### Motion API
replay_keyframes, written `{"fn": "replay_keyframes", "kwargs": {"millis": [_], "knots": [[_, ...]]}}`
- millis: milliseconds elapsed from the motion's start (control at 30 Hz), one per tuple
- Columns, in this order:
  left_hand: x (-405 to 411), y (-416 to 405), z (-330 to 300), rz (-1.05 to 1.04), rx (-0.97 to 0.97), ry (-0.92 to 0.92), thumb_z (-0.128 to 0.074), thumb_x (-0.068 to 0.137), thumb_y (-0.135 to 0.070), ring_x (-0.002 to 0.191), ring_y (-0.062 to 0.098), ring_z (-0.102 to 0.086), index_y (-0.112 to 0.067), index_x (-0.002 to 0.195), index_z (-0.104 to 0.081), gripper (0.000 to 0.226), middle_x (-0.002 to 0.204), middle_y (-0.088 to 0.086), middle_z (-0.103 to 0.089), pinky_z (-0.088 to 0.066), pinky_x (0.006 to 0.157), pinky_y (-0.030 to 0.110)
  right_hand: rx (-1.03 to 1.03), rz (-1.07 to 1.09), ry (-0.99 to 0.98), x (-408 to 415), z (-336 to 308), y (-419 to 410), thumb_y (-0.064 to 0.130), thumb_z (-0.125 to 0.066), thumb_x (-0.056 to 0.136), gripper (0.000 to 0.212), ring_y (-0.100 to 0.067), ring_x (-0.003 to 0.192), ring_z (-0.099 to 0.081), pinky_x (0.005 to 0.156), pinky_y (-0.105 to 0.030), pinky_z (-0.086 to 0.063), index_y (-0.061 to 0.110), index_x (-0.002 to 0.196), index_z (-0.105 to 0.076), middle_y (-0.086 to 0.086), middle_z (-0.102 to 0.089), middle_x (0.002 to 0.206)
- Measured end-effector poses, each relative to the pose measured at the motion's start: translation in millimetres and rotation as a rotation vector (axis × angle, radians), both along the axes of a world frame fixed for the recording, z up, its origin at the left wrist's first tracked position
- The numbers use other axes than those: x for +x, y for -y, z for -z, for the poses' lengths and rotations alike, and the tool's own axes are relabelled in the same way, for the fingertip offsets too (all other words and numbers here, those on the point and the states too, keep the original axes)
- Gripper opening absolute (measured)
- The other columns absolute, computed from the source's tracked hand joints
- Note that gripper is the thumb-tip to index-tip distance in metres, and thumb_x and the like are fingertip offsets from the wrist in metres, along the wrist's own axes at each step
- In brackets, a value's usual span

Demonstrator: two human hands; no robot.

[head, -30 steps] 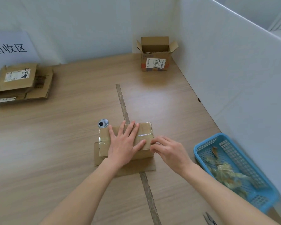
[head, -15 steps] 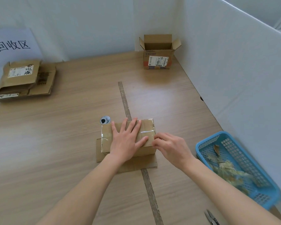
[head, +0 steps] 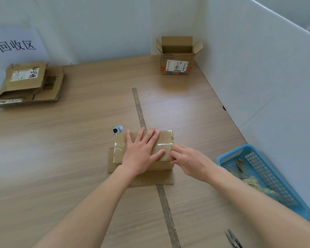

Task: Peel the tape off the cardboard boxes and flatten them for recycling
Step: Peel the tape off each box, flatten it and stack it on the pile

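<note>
A small sealed cardboard box [head: 166, 138] lies on a flat piece of cardboard [head: 150, 179] in the middle of the table. Clear tape [head: 162, 144] runs across its top and wraps its left end. My left hand [head: 141, 153] presses flat on the box top, fingers spread. My right hand [head: 188, 161] sits at the box's right end with its fingertips curled against the tape end there. I cannot tell whether any tape is lifted.
A blue basket [head: 268, 178] with crumpled tape stands at the right. Flattened boxes [head: 29, 83] are stacked far left under a paper sign [head: 15, 45]. An open box [head: 176, 56] stands at the back. Small scissors [head: 233, 239] lie near the front edge. White partitions wall the table.
Both hands stay on the box. My right hand's fingertips have worked slightly closer against the box's right end.
</note>
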State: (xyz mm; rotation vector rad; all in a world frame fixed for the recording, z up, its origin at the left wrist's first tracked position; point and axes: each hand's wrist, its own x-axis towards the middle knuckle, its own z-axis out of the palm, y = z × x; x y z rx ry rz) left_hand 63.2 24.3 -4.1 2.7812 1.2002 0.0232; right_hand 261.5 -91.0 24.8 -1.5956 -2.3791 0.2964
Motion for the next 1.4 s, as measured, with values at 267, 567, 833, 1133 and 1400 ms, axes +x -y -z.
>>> {"fn": "replay_keyframes", "kwargs": {"millis": [267,567,833,1133,1400], "knots": [[1,1,3,-0.003,0.008,0.004,-0.004,0.092,-0.077,0.156,0.022,-0.009,-0.032,0.162,-0.013,0.083,0.168,-0.014,-0.013,0.005,0.118,0.068,-0.062,0.140,-0.188,9,2,8,0.025,-0.078,0.088,0.035,-0.008,0.088,-0.056,0.074,-0.021,-0.049,0.025,0.120,-0.065,0.010,-0.056,0.108],[0,0,5,0.001,0.018,0.022,-0.007,0.093,-0.076,0.155,0.022,-0.012,-0.032,0.161,-0.016,0.082,0.167,-0.014,-0.016,0.003,0.119,0.067,0.224,0.010,0.116,4,5,6,0.004,-0.070,0.085,0.018,-0.014,0.073,-0.058,0.045,-0.022,-0.030,0.022,0.088,-0.068,0.008,-0.062,0.095],[-1,-2,6,0.007,0.010,0.018,-0.006,0.093,-0.077,0.155,0.021,-0.011,-0.032,0.161,-0.014,0.082,0.168,-0.014,-0.015,0.002,0.119,0.066,-0.136,0.229,-0.314,14,7,2,0.007,-0.055,0.099,0.015,-0.011,0.072,-0.051,0.066,-0.027,-0.044,0.019,0.091,-0.052,0.011,-0.055,0.093],[0,0,4,0.007,0.015,0.019,-0.009,0.094,-0.076,0.155,0.022,-0.012,-0.031,0.162,-0.015,0.081,0.167,-0.013,-0.017,0.003,0.120,0.065,-0.170,0.604,-0.823,8,12,0,0.012,-0.067,0.097,0.011,-0.009,0.077,-0.074,0.076,-0.029,-0.063,0.013,0.099,-0.078,0.008,-0.076,0.084],[-1,0,3,0.011,0.019,0.034,-0.013,0.094,-0.076,0.154,0.022,-0.018,-0.030,0.161,-0.020,0.081,0.166,-0.013,-0.022,0.000,0.121,0.063,-0.138,0.483,-0.643,7,10,-3,0.011,-0.084,0.081,0.008,-0.010,0.077,-0.068,0.075,-0.034,-0.058,0.018,0.082,-0.080,0.009,-0.072,0.082]]}}
